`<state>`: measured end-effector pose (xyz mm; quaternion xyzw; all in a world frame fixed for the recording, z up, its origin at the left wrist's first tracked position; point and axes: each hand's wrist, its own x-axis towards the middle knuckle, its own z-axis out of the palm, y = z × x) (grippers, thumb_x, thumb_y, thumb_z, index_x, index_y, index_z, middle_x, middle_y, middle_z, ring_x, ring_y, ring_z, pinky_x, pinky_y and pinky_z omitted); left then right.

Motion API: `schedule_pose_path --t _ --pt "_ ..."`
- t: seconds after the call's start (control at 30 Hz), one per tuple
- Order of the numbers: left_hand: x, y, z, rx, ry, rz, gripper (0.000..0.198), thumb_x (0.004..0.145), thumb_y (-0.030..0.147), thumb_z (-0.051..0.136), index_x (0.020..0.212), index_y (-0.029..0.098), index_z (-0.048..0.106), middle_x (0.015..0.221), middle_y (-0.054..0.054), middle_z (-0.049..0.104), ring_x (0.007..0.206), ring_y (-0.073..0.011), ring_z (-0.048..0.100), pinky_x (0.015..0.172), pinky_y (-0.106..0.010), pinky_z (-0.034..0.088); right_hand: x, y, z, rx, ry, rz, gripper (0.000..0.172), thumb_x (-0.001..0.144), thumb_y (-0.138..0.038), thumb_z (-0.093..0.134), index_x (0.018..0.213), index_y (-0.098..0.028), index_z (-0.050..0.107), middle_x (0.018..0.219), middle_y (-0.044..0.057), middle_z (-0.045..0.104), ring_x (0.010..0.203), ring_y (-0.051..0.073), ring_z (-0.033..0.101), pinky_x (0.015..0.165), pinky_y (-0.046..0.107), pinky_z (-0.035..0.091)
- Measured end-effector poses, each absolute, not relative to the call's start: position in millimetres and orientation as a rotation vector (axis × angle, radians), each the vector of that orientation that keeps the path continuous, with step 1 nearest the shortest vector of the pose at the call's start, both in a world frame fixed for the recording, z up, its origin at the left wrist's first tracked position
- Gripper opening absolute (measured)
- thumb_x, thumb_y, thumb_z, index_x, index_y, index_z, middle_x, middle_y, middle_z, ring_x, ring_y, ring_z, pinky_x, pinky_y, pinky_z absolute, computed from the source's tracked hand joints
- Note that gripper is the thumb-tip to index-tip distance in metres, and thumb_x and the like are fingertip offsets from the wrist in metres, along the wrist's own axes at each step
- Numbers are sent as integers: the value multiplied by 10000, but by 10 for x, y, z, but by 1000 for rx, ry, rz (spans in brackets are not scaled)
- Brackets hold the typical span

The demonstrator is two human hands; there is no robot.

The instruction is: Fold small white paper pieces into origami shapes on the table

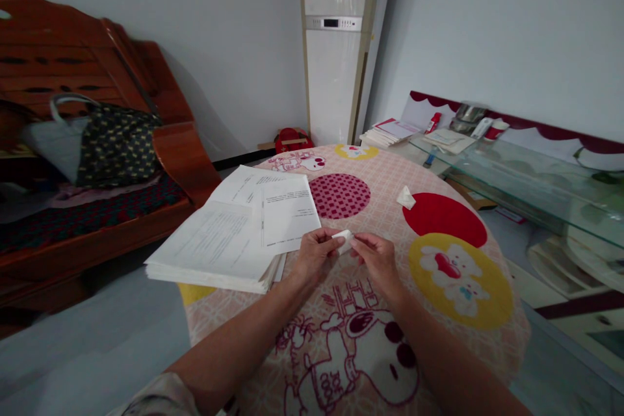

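Note:
Between my two hands, above the round table, is a small folded piece of white paper (344, 242). My left hand (316, 252) pinches its left end, and my right hand (376, 256) pinches its right end. Just left of my left hand lies a thick stack of printed sheets (219, 234), with loose sheets (285, 211) spread over its far side. A second small folded white paper (405, 197) rests farther back to the right, at the edge of a red circle on the cloth.
A patterned tablecloth (375, 292) covers the round table. To the right stands a glass-topped cabinet (526, 175) holding papers, a red tube and cups. A wooden bench (185, 162) with bags is on the left; a tall air conditioner (331, 78) stands behind.

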<state>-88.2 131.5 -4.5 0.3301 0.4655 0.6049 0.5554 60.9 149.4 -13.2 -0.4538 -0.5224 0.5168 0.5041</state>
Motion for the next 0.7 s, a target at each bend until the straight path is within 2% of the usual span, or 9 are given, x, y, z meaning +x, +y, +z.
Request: schedule_pose_path --t 0.13,0.23,0.47,0.57,0.7 --pt "-890 1314 -47 806 1109 1390 283 567 310 867 722 117 729 529 14 578 426 -47 439 435 -185 300 631 1522 -127 -1050 -1412 1142 203 785 -375 710 871 -204 779 801 38 740 708 183 646 642 277 501" --pt "-895 1321 -45 867 1119 1361 288 566 320 869 707 114 727 511 11 578 421 -51 450 439 -186 306 647 1523 -106 -1011 -1473 1120 192 817 -362 680 890 -218 784 836 33 743 759 191 653 683 279 496" --pt "-931 1313 7 900 1137 1290 352 526 385 892 617 125 672 449 25 532 385 -57 420 413 -197 268 691 1501 -69 -1019 -1664 929 239 850 -361 637 735 -194 764 646 7 646 607 153 552 576 256 408" --pt "-954 1282 30 929 1147 1258 385 521 418 896 598 127 656 434 41 490 385 -45 370 410 -198 234 698 1478 -53 -1025 -1676 952 258 843 -361 629 694 -181 737 615 -1 615 582 143 523 551 249 390" --pt "-978 1256 41 985 1150 1253 401 536 441 894 615 123 664 512 18 542 462 -61 426 461 -202 281 698 1449 -35 -1050 -1637 1055 256 825 -367 629 687 -173 725 582 -9 578 558 137 495 522 245 374"
